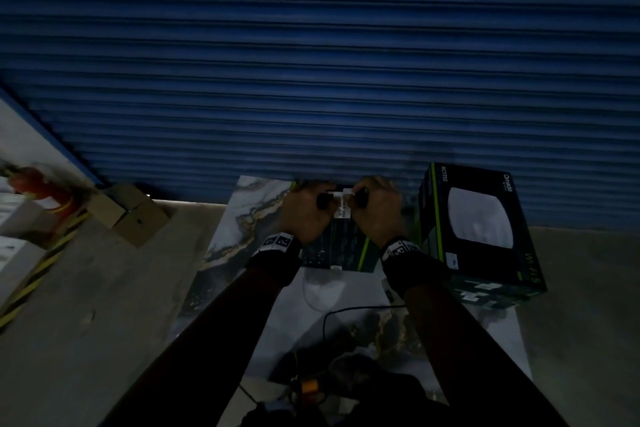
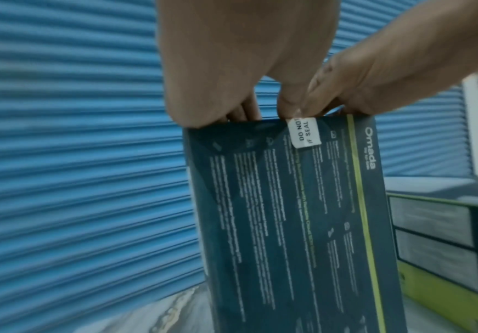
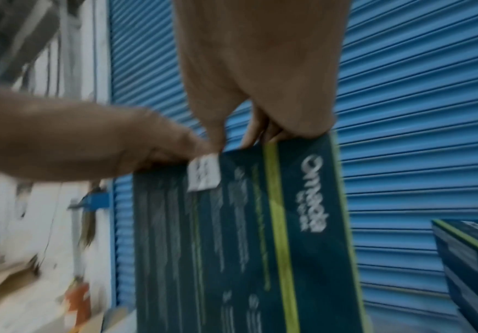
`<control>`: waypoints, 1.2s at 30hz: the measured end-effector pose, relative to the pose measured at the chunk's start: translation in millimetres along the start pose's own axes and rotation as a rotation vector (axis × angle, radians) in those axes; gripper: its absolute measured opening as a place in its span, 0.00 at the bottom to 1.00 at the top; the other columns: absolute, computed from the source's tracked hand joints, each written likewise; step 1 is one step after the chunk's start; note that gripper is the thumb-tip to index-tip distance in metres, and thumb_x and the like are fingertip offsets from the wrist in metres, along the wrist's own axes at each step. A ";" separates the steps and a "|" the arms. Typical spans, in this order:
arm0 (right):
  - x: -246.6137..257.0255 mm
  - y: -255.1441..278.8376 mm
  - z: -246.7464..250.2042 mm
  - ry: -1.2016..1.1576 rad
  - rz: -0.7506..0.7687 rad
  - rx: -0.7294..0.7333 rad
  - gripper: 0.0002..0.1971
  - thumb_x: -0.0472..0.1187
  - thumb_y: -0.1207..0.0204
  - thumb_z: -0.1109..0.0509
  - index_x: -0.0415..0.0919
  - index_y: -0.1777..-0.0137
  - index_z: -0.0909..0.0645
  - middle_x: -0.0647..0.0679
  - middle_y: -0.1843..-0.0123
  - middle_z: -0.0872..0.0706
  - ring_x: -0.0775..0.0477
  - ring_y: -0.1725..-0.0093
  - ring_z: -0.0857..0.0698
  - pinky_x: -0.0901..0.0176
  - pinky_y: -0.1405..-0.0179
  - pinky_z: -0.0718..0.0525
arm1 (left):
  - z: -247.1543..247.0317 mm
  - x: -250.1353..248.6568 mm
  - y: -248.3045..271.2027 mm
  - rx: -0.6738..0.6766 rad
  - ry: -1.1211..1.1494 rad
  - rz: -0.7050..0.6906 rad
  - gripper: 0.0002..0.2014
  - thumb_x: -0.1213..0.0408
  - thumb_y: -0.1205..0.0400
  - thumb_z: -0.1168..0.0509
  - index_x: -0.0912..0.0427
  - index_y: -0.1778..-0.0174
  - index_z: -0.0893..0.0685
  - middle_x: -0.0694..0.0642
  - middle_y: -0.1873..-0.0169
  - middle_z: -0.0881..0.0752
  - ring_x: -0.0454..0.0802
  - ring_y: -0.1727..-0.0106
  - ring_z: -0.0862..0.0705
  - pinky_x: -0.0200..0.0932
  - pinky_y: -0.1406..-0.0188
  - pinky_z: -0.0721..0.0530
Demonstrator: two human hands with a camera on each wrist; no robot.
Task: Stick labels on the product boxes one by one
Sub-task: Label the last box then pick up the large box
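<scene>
A dark teal product box with a green stripe stands upright on the marbled surface. A white seal label lies over the box's top edge; in the left wrist view the label reads "DO NOT... IF SEAL". My left hand grips the top edge left of the label, fingers curled behind the box. My right hand grips the edge on the label's other side. Both thumbs meet at the label's upper end.
A stack of the same teal boxes stands just right of my right hand. A blue roller shutter closes off the back. Cardboard cartons and a red object sit at the left. A black cable runs near my forearms.
</scene>
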State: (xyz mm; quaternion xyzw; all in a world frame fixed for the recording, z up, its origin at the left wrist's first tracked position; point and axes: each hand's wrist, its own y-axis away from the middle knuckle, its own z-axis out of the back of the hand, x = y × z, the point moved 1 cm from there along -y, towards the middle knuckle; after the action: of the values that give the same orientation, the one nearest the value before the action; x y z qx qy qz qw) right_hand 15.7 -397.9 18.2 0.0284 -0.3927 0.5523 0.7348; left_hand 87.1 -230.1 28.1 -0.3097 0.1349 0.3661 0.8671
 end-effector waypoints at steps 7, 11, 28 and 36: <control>0.9 -0.8 6.0 -0.043 -0.052 0.084 0.13 0.46 0.36 0.14 0.48 0.60 0.16 0.52 0.55 0.16 0.47 0.53 0.17 0.51 0.47 0.20 | -2.4 -5.6 2.7 -0.026 0.052 0.032 0.11 0.61 0.18 0.27 0.54 0.41 0.10 0.55 0.47 0.07 0.52 0.49 0.13 0.33 0.49 0.23; 5.2 -1.5 -0.6 -0.046 -0.112 0.009 0.10 0.41 0.34 0.19 0.49 0.65 0.20 0.50 0.57 0.16 0.43 0.53 0.16 0.49 0.51 0.16 | -8.7 -10.8 -1.7 -0.050 0.059 0.065 0.05 0.69 0.19 0.26 0.58 0.49 0.09 0.58 0.54 0.08 0.55 0.57 0.12 0.37 0.55 0.20; 1.6 8.5 -2.7 0.043 -0.045 0.096 0.11 0.48 0.24 0.25 0.48 0.47 0.23 0.48 0.46 0.20 0.41 0.43 0.19 0.44 0.47 0.22 | -17.8 -0.8 6.0 -0.027 0.038 0.035 0.09 0.64 0.17 0.33 0.54 0.45 0.10 0.56 0.52 0.09 0.55 0.52 0.14 0.48 0.50 0.16; 8.9 12.7 -5.5 0.108 -0.029 0.042 0.15 0.55 0.22 0.41 0.46 0.49 0.22 0.46 0.47 0.18 0.38 0.45 0.18 0.39 0.46 0.21 | -14.6 3.8 8.7 -0.022 0.062 0.004 0.12 0.64 0.19 0.29 0.55 0.39 0.11 0.55 0.47 0.10 0.54 0.48 0.13 0.43 0.43 0.19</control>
State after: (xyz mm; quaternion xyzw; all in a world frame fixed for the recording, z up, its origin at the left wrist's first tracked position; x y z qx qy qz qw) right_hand 8.8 -383.3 14.9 0.0195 -0.3402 0.5503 0.7622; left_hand 83.4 -232.6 11.2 -0.3302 0.1584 0.3593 0.8583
